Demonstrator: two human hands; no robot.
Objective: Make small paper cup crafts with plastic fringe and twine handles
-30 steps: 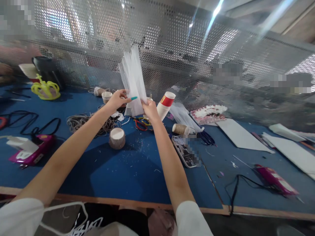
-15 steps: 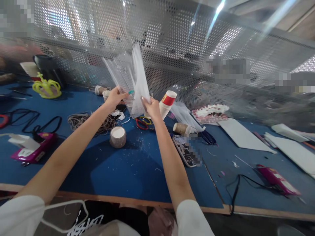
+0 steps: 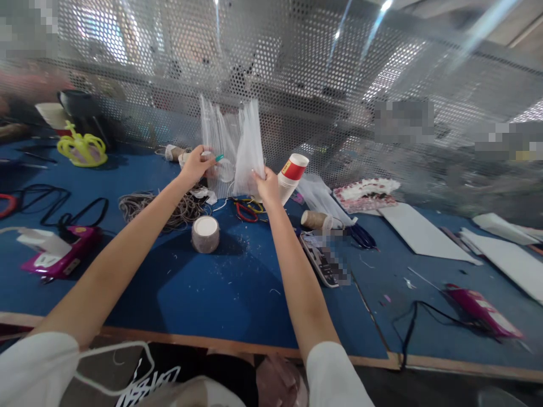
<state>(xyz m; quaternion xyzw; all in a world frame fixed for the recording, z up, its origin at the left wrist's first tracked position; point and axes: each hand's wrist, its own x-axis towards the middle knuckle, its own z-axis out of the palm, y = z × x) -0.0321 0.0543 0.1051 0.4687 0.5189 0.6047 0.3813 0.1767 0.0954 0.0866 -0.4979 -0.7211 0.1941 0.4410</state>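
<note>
A sheer white pleated fabric (image 3: 247,150) is held up over the far part of the blue table. My left hand (image 3: 198,164) pinches its left side; a green-tipped thumb points right across the pleats. On the right side, my right hand (image 3: 267,183) grips the fabric near its lower edge. Below it lie scissors with red and yellow handles (image 3: 246,210). A roll of tape (image 3: 206,234) sits nearer to me, beside a tangle of grey-brown cord (image 3: 139,207). Stacked paper cups (image 3: 293,169) lean just right of my right hand.
A yellow crown (image 3: 82,151), a dark jug (image 3: 82,110) and a purple device (image 3: 63,260) are at left. Right of centre lie a thread spool (image 3: 314,220), a phone (image 3: 324,260) and white boards (image 3: 424,233). A perforated metal screen (image 3: 297,73) stands behind the table (image 3: 220,299).
The raised fabric has come down slightly and stands more upright, its left part swung to the right. Both hands still hold it. The camera view has shifted a little.
</note>
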